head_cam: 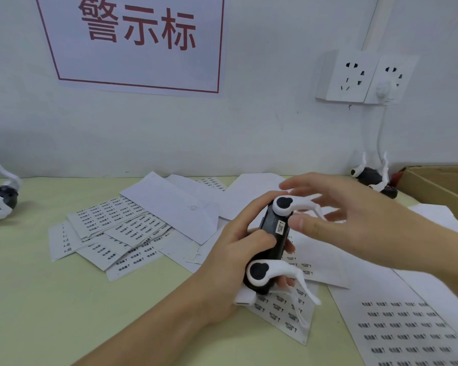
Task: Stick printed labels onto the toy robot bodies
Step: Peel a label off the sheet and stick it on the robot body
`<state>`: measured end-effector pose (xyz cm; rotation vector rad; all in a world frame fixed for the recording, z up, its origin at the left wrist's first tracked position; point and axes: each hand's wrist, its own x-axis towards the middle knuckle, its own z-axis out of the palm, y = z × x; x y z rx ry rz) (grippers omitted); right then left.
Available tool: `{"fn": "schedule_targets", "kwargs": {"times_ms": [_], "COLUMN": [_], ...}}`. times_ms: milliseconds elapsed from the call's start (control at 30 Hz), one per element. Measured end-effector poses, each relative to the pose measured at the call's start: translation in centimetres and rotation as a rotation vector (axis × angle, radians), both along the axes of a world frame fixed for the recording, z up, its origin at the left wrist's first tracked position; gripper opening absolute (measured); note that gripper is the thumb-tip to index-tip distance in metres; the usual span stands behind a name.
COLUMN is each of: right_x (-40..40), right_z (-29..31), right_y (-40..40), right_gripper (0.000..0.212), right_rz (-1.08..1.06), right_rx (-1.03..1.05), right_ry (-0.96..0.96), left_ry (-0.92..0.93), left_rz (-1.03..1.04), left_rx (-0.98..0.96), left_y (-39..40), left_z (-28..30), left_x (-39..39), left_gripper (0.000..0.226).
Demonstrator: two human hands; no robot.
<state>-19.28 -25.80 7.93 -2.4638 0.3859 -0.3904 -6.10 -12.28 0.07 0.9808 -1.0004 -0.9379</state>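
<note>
Toy robot body point(271, 243) held above label sheets point(122, 233), left hand point(233, 257) wrapped round it; a white label point(280, 226) sits on the black shell. Right hand point(354, 220) fingers loose, thumb beside label. Advice: rub label flat from centre outward. Label print too small to read; right fingertips blurred.

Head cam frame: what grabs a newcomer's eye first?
Centre-right, the left hand grips a black toy robot body with white arms; a small white label already sits on it, with the right hand open beside it. Label sheets lie strewn over the green table. On the wall above hangs a big red-lettered sign.
</note>
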Motion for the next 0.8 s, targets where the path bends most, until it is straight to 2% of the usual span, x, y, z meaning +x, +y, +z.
{"fn": "schedule_targets", "kwargs": {"times_ms": [67, 167, 400, 667, 800], "right_x": [0.3, 0.8, 0.9, 0.4, 0.7], "right_z": [-0.5, -1.4, -2.0, -1.2, -1.8], "right_y": [-0.2, -0.1, -0.4, -0.9, -0.6], "right_gripper": [0.039, 0.021, 0.028, 0.036, 0.041], "right_rz": [0.061, 0.138, 0.110, 0.214, 0.141], "right_rx": [0.076, 0.209, 0.407, 0.427, 0.443], "right_ry": [-0.003, -0.023, -0.001, 0.091, 0.042], "left_ry": [0.007, 0.024, 0.006, -0.044, -0.091], "left_rz": [-0.023, -0.056, -0.060, -0.051, -0.019], "left_rx": [-0.019, -0.043, -0.038, -0.047, -0.046], "left_y": [0.0, 0.0, 0.1, 0.1, 0.1], "left_z": [-0.1, -0.1, -0.1, -0.2, -0.2], "left_x": [0.1, 0.0, -0.1, 0.0, -0.1], "left_gripper": [0.062, 0.061, 0.058, 0.063, 0.063]}}
